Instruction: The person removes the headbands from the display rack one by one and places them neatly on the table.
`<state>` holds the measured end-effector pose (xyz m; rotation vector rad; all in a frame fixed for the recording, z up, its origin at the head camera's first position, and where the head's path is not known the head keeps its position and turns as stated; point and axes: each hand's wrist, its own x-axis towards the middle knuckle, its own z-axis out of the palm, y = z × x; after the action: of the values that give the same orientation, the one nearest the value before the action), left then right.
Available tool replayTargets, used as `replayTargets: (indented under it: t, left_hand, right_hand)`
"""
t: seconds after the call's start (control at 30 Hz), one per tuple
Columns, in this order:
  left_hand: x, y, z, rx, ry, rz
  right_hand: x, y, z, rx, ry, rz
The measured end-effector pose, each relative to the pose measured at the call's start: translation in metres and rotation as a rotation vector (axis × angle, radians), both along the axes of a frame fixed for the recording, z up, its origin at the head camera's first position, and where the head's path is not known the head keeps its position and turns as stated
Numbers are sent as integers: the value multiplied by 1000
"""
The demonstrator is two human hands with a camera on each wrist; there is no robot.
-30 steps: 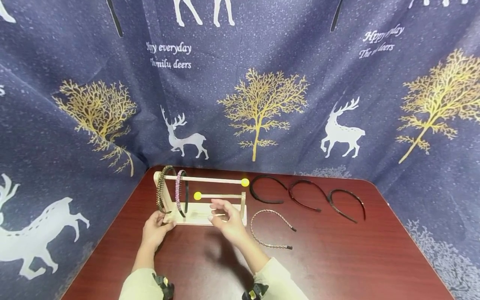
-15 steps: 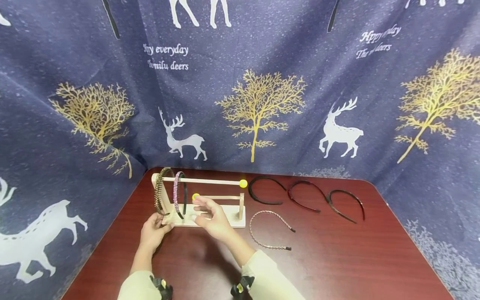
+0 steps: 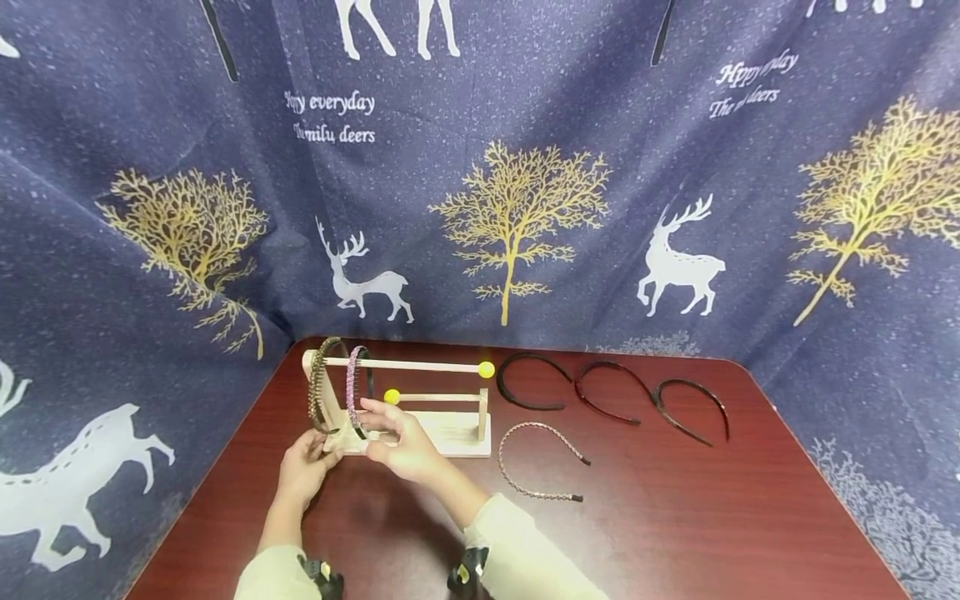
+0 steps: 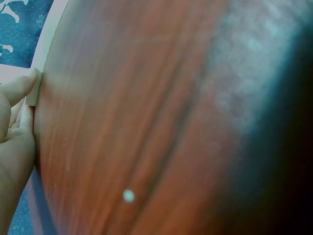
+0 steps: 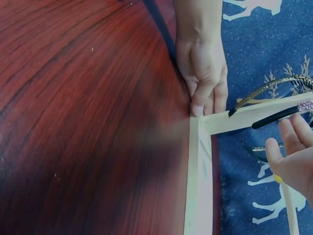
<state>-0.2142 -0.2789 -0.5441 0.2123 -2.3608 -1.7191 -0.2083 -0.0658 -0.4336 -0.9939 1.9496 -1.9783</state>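
Observation:
A pale wooden two-bar stand (image 3: 459, 427) with yellow ball ends is on the table. My left hand (image 3: 302, 472) pinches the near left corner of its base; the left wrist view has the thumb on the wood. From the upper bar hang a gold beaded headband (image 3: 314, 390) at the far left and a pink sparkly headband (image 3: 350, 385) beside it. My right hand (image 3: 408, 450) is at the pink headband, thumb and fingers spread apart. In the right wrist view, its fingertips come right up to the pink headband's (image 5: 305, 105) black end.
Right of the stand, a black headband (image 3: 501, 382), a dark red one (image 3: 600, 407) and a brown one (image 3: 718, 402) lie along the back of the table (image 3: 675, 517). A braided headband (image 3: 502, 458) lies in front of them. A blue patterned cloth (image 3: 450, 100) hangs behind.
My right hand has moved left along the stand, from near the lower bar to the pink headband. The left hand has stayed at the base corner.

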Motion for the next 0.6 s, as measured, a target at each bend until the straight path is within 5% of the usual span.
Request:
replayTargets:
  t: [0.6]
  left_hand:
    - [1,-1,4,58,-51,-10]
  right_hand:
    - [-1,-2,5,-15,58,-155]
